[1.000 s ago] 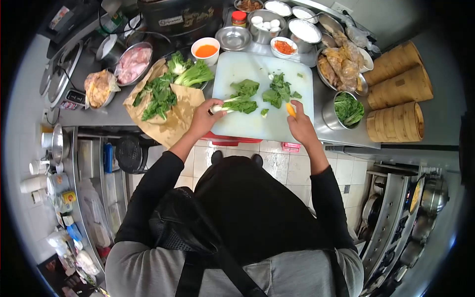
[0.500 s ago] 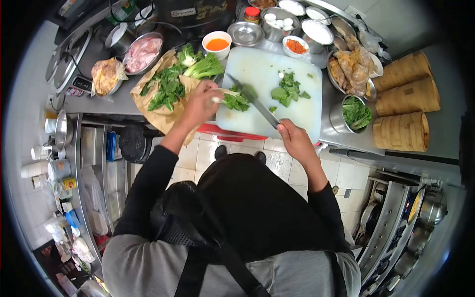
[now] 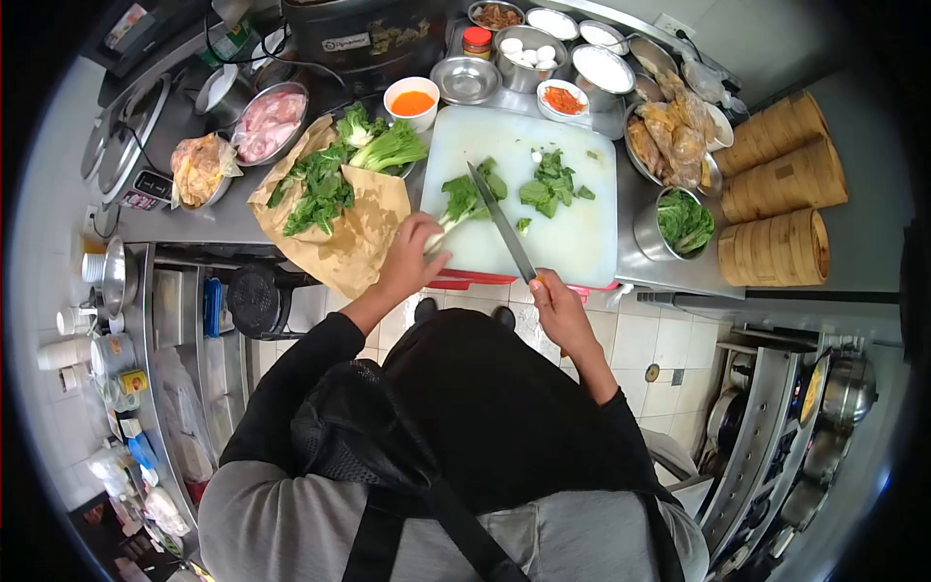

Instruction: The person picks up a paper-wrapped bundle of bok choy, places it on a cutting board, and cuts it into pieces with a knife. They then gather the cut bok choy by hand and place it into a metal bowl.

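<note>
My right hand (image 3: 564,312) grips the handle of a kitchen knife (image 3: 502,221), whose blade points away from me across the white cutting board (image 3: 582,244). At the board's near left, my left hand (image 3: 415,254) is closed on the pale stems of some leafy greens (image 3: 460,200). Those leaves lie on the board just left of the blade. To the blade's right is a small pile of cut leaves (image 3: 553,184). More leafy greens (image 3: 323,199) rest on brown paper (image 3: 373,209) left of the board.
Behind the board stand a bowl of orange sauce (image 3: 411,103), a metal dish (image 3: 465,80) and a pot of eggs (image 3: 529,58). A metal container of greens (image 3: 679,225) and bamboo steamers (image 3: 776,247) are at right. Raw meat fills a bowl (image 3: 272,126) at left.
My left hand has moved toward me, bringing the greens down along the board's left side with the leaves pointing away. My right hand keeps the knife, its blade now just right of the leaves.
</note>
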The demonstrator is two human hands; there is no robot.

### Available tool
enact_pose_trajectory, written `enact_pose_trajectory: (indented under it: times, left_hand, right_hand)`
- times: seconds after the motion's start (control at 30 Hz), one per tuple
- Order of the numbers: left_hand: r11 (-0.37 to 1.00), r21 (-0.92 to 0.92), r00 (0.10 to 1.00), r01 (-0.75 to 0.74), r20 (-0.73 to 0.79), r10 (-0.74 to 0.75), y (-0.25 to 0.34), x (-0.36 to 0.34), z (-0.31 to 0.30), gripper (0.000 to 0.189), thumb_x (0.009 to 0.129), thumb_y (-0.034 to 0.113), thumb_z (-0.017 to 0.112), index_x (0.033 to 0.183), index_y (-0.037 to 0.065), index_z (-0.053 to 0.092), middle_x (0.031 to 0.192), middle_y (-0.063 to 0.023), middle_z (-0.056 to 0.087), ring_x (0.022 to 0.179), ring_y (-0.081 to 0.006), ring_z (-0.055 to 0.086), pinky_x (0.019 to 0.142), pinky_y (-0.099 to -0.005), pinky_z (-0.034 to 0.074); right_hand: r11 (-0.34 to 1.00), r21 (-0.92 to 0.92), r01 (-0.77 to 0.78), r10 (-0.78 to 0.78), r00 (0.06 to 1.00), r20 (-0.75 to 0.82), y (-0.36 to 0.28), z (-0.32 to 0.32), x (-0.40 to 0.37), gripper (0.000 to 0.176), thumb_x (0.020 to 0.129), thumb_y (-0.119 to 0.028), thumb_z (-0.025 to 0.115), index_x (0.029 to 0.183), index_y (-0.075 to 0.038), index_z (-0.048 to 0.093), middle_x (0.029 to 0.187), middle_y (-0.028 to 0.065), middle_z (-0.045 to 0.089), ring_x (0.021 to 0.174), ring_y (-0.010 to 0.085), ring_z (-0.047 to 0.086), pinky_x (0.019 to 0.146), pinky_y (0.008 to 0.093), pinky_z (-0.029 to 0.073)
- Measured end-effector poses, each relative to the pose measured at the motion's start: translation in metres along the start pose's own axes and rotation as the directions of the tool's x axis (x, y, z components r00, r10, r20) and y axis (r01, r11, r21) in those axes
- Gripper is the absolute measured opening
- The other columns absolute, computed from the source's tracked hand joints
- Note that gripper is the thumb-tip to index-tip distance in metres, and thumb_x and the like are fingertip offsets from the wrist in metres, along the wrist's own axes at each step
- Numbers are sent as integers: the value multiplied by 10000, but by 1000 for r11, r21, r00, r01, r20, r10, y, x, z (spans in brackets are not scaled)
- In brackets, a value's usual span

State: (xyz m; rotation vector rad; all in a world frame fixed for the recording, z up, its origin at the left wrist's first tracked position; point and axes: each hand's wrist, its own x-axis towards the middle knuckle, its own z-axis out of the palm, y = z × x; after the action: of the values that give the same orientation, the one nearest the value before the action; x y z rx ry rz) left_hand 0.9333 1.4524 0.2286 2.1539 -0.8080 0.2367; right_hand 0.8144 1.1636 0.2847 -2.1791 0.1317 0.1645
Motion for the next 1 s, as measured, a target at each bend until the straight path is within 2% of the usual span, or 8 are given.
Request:
enact_pose_trajectory:
  times: [0.07, 0.27, 0.4, 0.53, 0.73, 0.83, 0.93, 1.0]
  left_hand:
    - [977, -26, 978, 210, 2, -210, -1, 4, 2, 395, 857, 150, 756, 1207, 76, 588, 1207, -172, 583, 1173, -409, 560, 1002, -467, 466]
    - [955, -138, 962, 261, -42, -269, -6, 6, -6, 383, 863, 123, 774, 1205, 77, 609, 1186, -157, 642, 1075, -389, 634, 888, -421, 525]
    - [917, -214, 936, 338, -26, -351, -4, 2, -8, 376, 865, 76, 748, 1215, 68, 611, 1157, -135, 670, 985, -300, 666, 827, -372, 535]
    - [854, -363, 922, 373, 41, -385, -39, -13, -10, 368, 860, 21, 716, 1218, 58, 639, 1097, -104, 690, 896, -191, 662, 744, -310, 531]
    - [881, -328, 936, 342, 33, -351, -26, -1, -30, 384, 857, -12, 706, 1232, 63, 683, 1155, -102, 672, 967, -188, 675, 800, -292, 544]
    - [934, -249, 964, 258, 6, -265, -37, -8, -24, 399, 858, -10, 708, 1248, 55, 656, 1167, -101, 675, 991, -170, 670, 793, -269, 539]
    - [938, -236, 957, 253, -78, -278, -42, -7, -21, 345, 874, 34, 743, 1196, 41, 618, 1065, -79, 672, 918, -131, 663, 752, -250, 527]
    - [836, -285, 881, 469, 84, -466, -39, 7, -23, 316, 888, 103, 784, 1119, 42, 577, 916, -42, 638, 812, -94, 641, 726, -247, 520]
  right_hand:
    - [1000, -14, -11, 11, 1000, -14, -8, -3, 3, 337, 1086, -268, 530, 1310, -22, 585, 741, 110, 571, 662, 183, 570, 647, 342, 485]
    - [963, 103, 249, -203, 922, -330, -46, -9, -1, 364, 1099, -266, 508, 1364, -26, 579, 778, 76, 635, 672, 157, 592, 659, 335, 505]
    - [993, 103, 58, -45, 992, -120, -3, 18, -2, 376, 1101, -281, 496, 1369, -32, 581, 783, 82, 647, 664, 155, 597, 649, 329, 508]
    - [975, 80, -206, 214, 971, -102, 3, 3, 8, 410, 1089, -325, 501, 1350, -18, 579, 837, 194, 671, 755, 313, 668, 725, 424, 529]
    - [968, 241, 76, -36, 985, -167, -32, -7, 1, 447, 1101, -334, 485, 1399, -11, 565, 785, 77, 622, 640, 162, 575, 649, 326, 518]
    - [998, -51, -33, 37, 994, 98, 16, 24, 17, 384, 1087, -320, 481, 1336, -47, 589, 1034, 291, 692, 964, 506, 663, 839, 524, 536]
    - [994, -73, -78, 78, 997, -4, 2, -2, 30, 366, 1087, -336, 475, 1298, -67, 604, 1023, 291, 686, 950, 498, 666, 823, 534, 530]
    - [996, -5, -93, 93, 995, -46, 0, -22, 40, 359, 1083, -331, 497, 1293, -59, 602, 907, 239, 691, 778, 420, 685, 704, 466, 542]
